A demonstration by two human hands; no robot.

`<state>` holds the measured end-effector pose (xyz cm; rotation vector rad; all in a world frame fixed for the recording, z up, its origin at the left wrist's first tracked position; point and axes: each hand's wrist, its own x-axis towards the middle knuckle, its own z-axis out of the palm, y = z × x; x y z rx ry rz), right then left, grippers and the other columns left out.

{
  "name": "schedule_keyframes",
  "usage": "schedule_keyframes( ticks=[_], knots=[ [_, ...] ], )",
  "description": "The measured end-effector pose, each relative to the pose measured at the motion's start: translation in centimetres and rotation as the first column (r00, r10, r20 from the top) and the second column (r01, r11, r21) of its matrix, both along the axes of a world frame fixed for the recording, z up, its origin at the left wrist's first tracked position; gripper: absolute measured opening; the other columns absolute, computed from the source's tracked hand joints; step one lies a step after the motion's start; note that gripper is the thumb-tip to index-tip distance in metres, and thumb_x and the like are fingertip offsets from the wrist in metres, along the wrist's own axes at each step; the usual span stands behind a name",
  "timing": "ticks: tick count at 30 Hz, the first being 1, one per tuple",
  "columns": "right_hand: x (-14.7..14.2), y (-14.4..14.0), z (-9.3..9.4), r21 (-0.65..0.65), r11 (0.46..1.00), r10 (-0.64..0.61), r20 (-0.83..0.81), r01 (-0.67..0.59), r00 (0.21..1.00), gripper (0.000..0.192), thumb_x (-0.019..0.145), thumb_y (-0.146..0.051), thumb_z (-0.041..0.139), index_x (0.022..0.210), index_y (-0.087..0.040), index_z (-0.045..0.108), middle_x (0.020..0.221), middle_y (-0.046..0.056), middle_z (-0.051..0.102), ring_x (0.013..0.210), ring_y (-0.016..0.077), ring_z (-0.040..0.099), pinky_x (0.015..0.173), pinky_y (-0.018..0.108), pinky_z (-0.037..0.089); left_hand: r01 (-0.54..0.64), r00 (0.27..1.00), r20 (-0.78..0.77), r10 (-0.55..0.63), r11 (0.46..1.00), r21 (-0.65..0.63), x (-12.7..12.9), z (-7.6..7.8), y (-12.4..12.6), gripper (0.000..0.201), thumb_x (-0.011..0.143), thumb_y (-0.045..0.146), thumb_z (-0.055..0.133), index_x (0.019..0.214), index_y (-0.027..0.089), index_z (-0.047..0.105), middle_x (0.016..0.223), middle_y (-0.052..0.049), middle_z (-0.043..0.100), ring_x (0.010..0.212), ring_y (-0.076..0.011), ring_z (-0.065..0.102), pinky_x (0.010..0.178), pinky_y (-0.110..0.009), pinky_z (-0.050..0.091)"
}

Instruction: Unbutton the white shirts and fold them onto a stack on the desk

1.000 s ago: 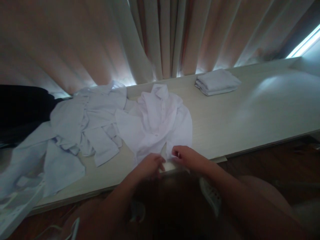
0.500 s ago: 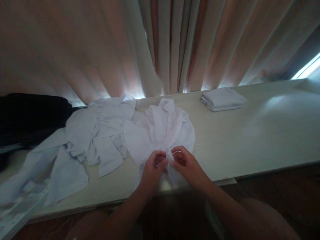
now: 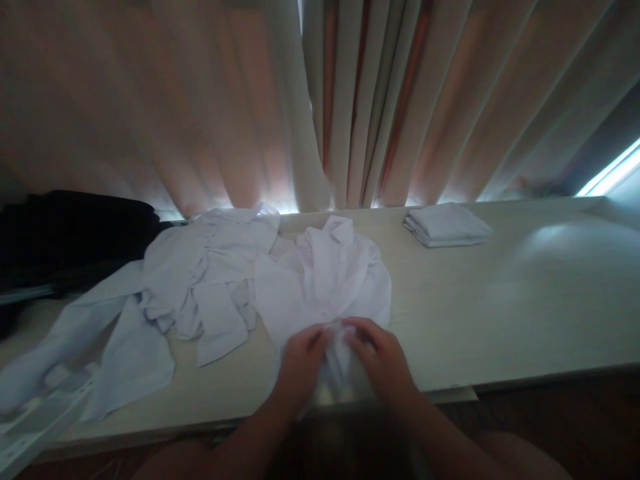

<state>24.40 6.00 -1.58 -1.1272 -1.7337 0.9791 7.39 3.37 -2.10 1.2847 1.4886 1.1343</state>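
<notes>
— Where's the shirt, and what are your hands doing?

— The crumpled white collared shirt [image 3: 325, 280] lies on the pale wooden tabletop [image 3: 500, 313], collar far, hem near. My left hand [image 3: 300, 357] and right hand [image 3: 383, 360] have fingers pinched on its near hem.

— How far along?

— One folded white stack [image 3: 447, 225] sits far right; the pale blue heap of shirts [image 3: 190, 287] left waits. Since earlier, my hands have closed together on the cloth.
</notes>
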Motion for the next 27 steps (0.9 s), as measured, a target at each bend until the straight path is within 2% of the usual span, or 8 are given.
schedule_keyframes(
  ticks=[2,4,7,10,12,15,22,27],
  knots=[
    [0.3,0.1,-0.2,0.225,0.971,-0.089,0.051,0.076,0.995,0.015,0.090,-0.027,0.063,0.100,-0.024,0.073,0.100,0.007,0.066,0.093,0.0221,0.062,0.086,0.037,0.049,-0.038,0.998,0.050,0.039,0.999,-0.029,-0.2,0.0,0.1,0.029,0.088,0.041,0.059,0.076,0.016,0.068,0.066,0.002,0.061,0.062,-0.0131,0.052,0.056,-0.023,0.039],
    [0.5,0.2,-0.4,0.420,0.903,-0.139,0.086,0.091,0.987,0.011,0.091,-0.028,0.063,0.091,-0.024,0.073,0.107,0.009,0.064,0.103,0.0247,0.058,0.091,0.040,0.047,-0.070,0.988,0.137,0.076,0.996,-0.052,-0.4,-0.1,0.2,0.030,0.087,0.041,0.060,0.069,0.016,0.062,0.062,0.003,0.054,0.059,-0.0116,0.048,0.053,-0.022,0.037],
    [0.5,0.5,-0.8,0.514,0.857,-0.060,0.175,-0.039,0.983,0.011,0.095,-0.025,0.058,0.092,-0.023,0.069,0.099,0.008,0.066,0.099,0.0240,0.059,0.090,0.041,0.046,-0.111,0.967,0.219,0.129,0.989,-0.095,-0.5,0.0,0.3,0.027,0.084,0.038,0.062,0.071,0.015,0.062,0.062,0.003,0.054,0.057,-0.0101,0.047,0.052,-0.020,0.036],
    [0.2,0.6,-1.1,0.450,0.891,-0.046,0.214,-0.057,0.976,0.013,0.095,-0.022,0.054,0.104,-0.021,0.064,0.094,0.008,0.067,0.090,0.0233,0.060,0.083,0.038,0.048,-0.113,0.962,0.236,0.138,0.987,-0.118,-0.5,0.1,0.2,0.025,0.082,0.038,0.065,0.073,0.014,0.066,0.060,0.003,0.055,0.054,-0.0090,0.045,0.050,-0.020,0.035],
    [-0.1,0.5,-0.9,0.354,0.933,-0.028,0.233,-0.058,0.972,0.010,0.094,-0.021,0.056,0.099,-0.021,0.064,0.093,0.007,0.067,0.087,0.0229,0.060,0.080,0.037,0.048,-0.104,0.962,0.241,0.130,0.987,-0.120,-0.4,0.3,0.1,0.025,0.081,0.038,0.067,0.073,0.014,0.068,0.059,0.003,0.056,0.053,-0.0089,0.046,0.050,-0.020,0.035],
    [-0.3,0.3,-0.1,0.154,0.980,0.092,0.226,-0.129,0.970,0.002,0.089,-0.020,0.064,0.088,-0.021,0.066,0.088,0.004,0.068,0.087,0.0213,0.062,0.083,0.035,0.048,-0.083,0.963,0.244,0.110,0.989,-0.119,-0.3,0.4,-0.2,0.025,0.080,0.039,0.069,0.073,0.014,0.070,0.060,0.002,0.061,0.056,-0.0101,0.052,0.052,-0.020,0.039],
    [1.0,0.6,1.2,-0.101,0.958,0.272,0.028,-0.268,0.962,0.022,0.084,-0.018,0.069,0.105,-0.024,0.074,0.110,0.002,0.075,0.105,0.0208,0.066,0.097,0.035,0.046,-0.007,0.990,0.143,0.020,0.996,-0.091,-0.5,0.5,-0.4,0.023,0.074,0.037,0.077,0.085,0.016,0.078,0.073,-0.003,0.074,0.068,-0.0166,0.065,0.064,-0.024,0.049],
    [1.6,0.7,1.1,-0.120,0.969,0.229,0.089,-0.218,0.969,0.019,0.083,-0.021,0.072,0.100,-0.026,0.078,0.101,0.002,0.077,0.095,0.0208,0.069,0.091,0.035,0.048,0.019,0.990,0.138,-0.003,0.994,-0.112,-0.3,0.6,-0.7,0.027,0.074,0.039,0.078,0.086,0.015,0.079,0.074,-0.005,0.076,0.069,-0.0191,0.067,0.064,-0.027,0.050]
  ],
)
